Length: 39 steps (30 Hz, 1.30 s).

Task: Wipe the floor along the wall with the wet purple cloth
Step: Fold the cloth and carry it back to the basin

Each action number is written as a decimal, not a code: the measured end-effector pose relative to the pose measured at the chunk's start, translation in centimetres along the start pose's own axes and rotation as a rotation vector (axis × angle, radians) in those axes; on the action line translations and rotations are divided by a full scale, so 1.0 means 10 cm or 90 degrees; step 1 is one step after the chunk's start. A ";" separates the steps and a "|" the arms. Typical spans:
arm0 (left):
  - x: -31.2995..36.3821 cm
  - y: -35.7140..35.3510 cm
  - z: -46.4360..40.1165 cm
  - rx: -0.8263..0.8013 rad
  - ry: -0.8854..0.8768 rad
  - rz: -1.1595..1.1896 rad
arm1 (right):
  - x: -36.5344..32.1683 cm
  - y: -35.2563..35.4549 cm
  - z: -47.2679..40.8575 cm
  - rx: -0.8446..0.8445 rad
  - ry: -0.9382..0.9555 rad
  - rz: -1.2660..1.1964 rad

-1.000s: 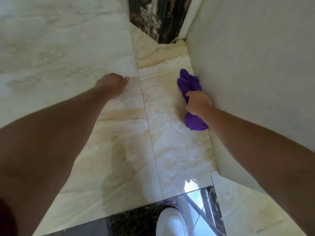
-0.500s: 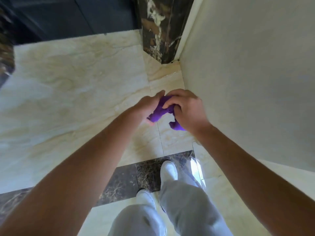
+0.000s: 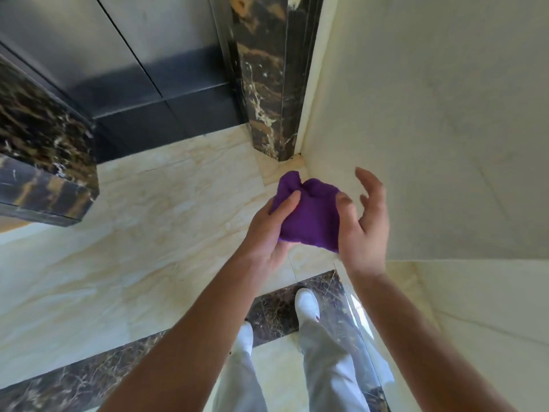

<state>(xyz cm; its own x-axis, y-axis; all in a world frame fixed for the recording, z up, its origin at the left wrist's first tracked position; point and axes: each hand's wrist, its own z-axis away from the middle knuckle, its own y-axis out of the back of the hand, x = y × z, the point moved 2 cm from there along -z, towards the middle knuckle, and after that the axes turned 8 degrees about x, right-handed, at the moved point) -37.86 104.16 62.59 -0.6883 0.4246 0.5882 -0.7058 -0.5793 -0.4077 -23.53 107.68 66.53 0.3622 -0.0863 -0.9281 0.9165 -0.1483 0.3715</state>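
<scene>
The purple cloth (image 3: pixel 309 215) is bunched up in the air at about waist height, well above the cream marble floor (image 3: pixel 148 233). My left hand (image 3: pixel 267 233) grips its left side, thumb on top. My right hand (image 3: pixel 362 224) is against the cloth's right edge, thumb pressing the fabric and the other fingers spread apart. The pale wall (image 3: pixel 430 129) rises directly to the right of my hands and meets the floor in the corner beyond the cloth.
A dark marble pillar (image 3: pixel 267 78) stands in the corner, with dark metal doors (image 3: pixel 133 69) to its left and another dark marble block (image 3: pixel 44 162) at far left. My white shoes (image 3: pixel 307 304) stand on a dark marble strip (image 3: pixel 89 379) below.
The cloth has left the floor, where my right hand pressed it by the wall. I have stood up, both hands came together on it, and my right fingers have now spread.
</scene>
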 end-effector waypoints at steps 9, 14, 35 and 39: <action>-0.01 -0.07 0.44 -0.127 -0.126 -0.294 | 0.26 0.37 0.75 -0.135 -0.460 -0.469; -0.30 -0.27 0.84 -0.177 -0.152 -0.507 | 0.34 0.74 1.29 0.111 -0.390 -0.508; -4.28 0.14 3.90 -0.791 0.271 -0.894 | 1.62 2.96 6.27 0.889 -0.422 -0.487; -4.79 0.78 4.46 -0.881 0.343 -0.999 | 1.87 2.78 7.39 0.816 -0.459 -0.575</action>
<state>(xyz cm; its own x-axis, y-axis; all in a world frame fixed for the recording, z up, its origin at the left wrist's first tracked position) -2.95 48.31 62.38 0.6318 0.1692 0.7565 -0.0570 0.9834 -0.1724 -3.80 29.16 61.34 -0.6215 0.1237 -0.7736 -0.0670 -0.9922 -0.1049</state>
